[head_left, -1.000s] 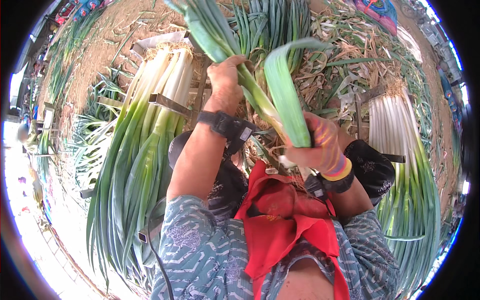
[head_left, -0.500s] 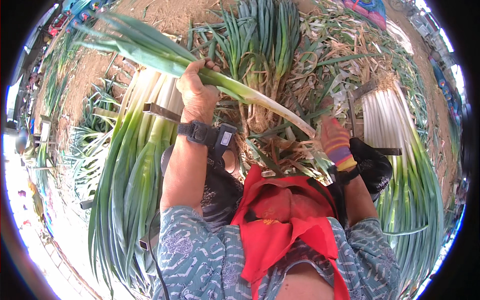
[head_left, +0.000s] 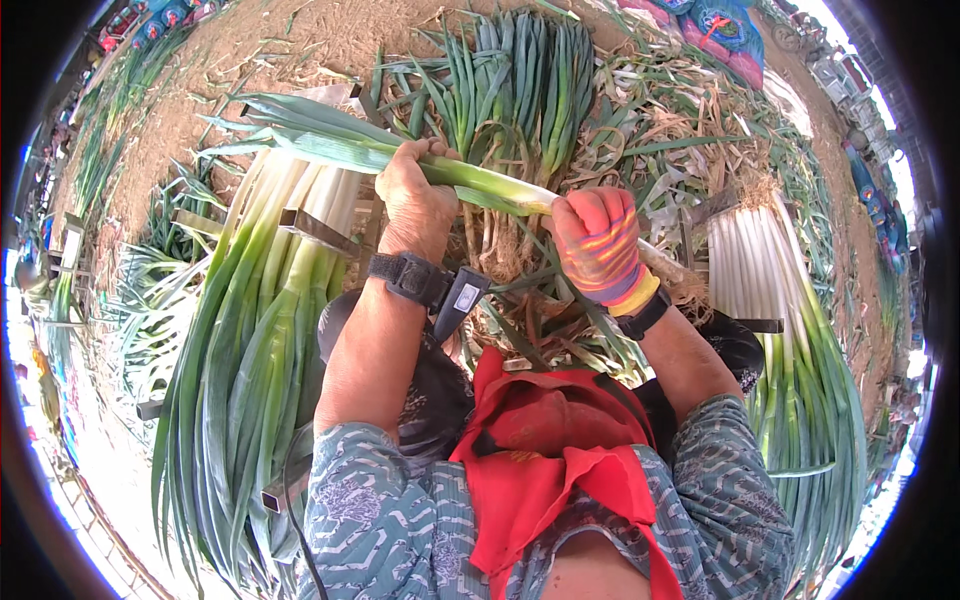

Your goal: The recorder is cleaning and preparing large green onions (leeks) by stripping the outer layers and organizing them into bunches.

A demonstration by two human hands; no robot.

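My left hand, bare and with a strap round the wrist, is closed round a long green onion where its leaves meet the stem. The leaves stretch out to the left, over a stack of onions with white stems. My right hand wears an orange, purple and yellow striped glove. Its fingers are wrapped round the pale stem of the same onion, which they partly hide. Behind this hand, a pale length with brownish skin shows toward the lower right. The onion lies nearly level across both hands.
White-stemmed onions lie on a metal rack at the left. Rooted onions rest on another at the right. Ahead stands a bunch of leafy onions, beside a heap of peelings. Coloured sacks sit far right.
My right hand has come up and leftward from near the right rack onto the onion's stem. My left hand has shifted slightly right and down, and the leaf end has swung lower.
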